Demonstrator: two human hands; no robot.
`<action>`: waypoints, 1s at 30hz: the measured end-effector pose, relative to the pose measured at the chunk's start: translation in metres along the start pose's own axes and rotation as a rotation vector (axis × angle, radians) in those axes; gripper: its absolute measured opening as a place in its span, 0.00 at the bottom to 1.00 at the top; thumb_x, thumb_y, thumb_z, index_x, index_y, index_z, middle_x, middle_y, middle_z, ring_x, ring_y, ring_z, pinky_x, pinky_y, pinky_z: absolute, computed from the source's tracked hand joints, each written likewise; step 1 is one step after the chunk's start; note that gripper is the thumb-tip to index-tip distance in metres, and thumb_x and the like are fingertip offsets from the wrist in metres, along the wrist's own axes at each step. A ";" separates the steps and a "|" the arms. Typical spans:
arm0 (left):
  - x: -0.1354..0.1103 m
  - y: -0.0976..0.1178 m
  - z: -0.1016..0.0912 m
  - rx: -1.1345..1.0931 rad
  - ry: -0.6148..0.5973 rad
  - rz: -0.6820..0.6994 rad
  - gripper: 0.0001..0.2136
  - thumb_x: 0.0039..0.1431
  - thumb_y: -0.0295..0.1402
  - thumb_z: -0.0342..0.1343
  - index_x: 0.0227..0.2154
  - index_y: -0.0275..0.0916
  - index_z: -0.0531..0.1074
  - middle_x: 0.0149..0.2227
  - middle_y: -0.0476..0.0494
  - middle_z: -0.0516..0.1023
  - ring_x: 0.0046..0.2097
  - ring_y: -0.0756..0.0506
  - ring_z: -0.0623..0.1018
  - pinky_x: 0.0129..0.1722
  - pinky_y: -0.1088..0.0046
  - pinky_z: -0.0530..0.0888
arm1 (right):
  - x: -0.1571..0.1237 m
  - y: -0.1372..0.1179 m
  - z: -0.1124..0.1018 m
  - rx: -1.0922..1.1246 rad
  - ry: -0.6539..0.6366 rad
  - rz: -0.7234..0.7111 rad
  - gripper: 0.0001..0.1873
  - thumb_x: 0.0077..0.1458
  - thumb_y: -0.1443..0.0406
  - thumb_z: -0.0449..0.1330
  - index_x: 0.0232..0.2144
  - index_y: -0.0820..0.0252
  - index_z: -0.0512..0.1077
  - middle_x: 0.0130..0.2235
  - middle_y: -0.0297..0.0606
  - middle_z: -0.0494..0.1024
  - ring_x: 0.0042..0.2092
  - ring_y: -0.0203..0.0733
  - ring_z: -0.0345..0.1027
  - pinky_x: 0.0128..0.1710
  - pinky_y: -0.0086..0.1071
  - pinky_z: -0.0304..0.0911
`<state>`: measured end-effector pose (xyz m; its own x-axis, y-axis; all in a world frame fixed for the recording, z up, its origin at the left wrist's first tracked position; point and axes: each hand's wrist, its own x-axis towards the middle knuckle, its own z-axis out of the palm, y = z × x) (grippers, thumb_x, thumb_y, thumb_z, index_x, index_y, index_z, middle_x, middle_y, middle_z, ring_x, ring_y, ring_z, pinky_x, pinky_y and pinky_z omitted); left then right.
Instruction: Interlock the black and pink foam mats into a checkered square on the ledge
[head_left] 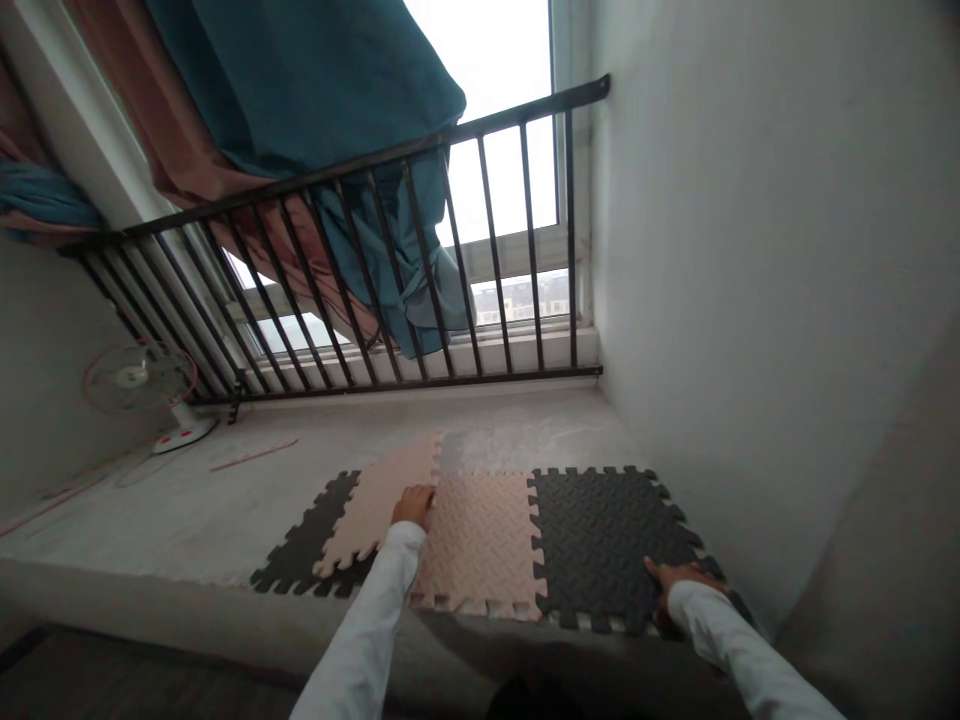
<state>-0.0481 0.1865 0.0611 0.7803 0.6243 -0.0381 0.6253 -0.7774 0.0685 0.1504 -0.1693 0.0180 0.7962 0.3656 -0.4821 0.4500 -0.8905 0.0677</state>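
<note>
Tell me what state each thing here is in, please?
Black foam tile: flat, locked to the pink tile.
Pink foam tile: flat, joined.
Loose pink tile: askew, overlapping a black tile.
Left hand: pressing the tiles' seam.
Right hand: flat on the black foam tile.
Fan: upright.
Curtains: draped over the railing.

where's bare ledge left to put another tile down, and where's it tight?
Free: bare concrete between the foam mats and the railing, and the wide stretch left of them toward the fan. Tight: the right end, where the black tile runs up against the wall, under the right hand.
</note>
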 end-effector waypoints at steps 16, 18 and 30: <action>-0.010 0.180 0.071 -0.207 -0.205 -0.081 0.38 0.45 0.38 0.52 0.58 0.33 0.43 0.62 0.33 0.39 0.61 0.35 0.42 0.55 0.46 0.49 | 0.004 -0.003 0.010 0.022 0.014 0.102 0.49 0.27 0.61 0.64 0.55 0.45 0.52 0.56 0.50 0.58 0.55 0.63 0.50 0.48 0.55 0.50; -0.014 0.150 0.092 -0.093 -0.265 -0.152 0.40 0.43 0.45 0.52 0.58 0.34 0.44 0.61 0.31 0.37 0.61 0.32 0.40 0.53 0.42 0.47 | 0.008 -0.002 0.015 0.035 0.029 0.108 0.49 0.26 0.60 0.65 0.55 0.45 0.53 0.56 0.50 0.58 0.56 0.63 0.49 0.49 0.56 0.49; -0.024 0.124 0.138 0.059 -0.207 -0.138 0.37 0.41 0.54 0.49 0.56 0.52 0.45 0.62 0.45 0.40 0.61 0.38 0.41 0.53 0.43 0.45 | 0.050 -0.054 0.020 0.183 0.290 0.148 0.34 0.47 0.49 0.49 0.56 0.42 0.46 0.62 0.44 0.44 0.61 0.58 0.31 0.54 0.57 0.37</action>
<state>0.0124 0.0640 -0.0672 0.6696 0.7006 -0.2468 0.7213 -0.6926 -0.0092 0.1584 -0.1082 -0.0270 0.9405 0.2676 -0.2094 0.2625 -0.9635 -0.0523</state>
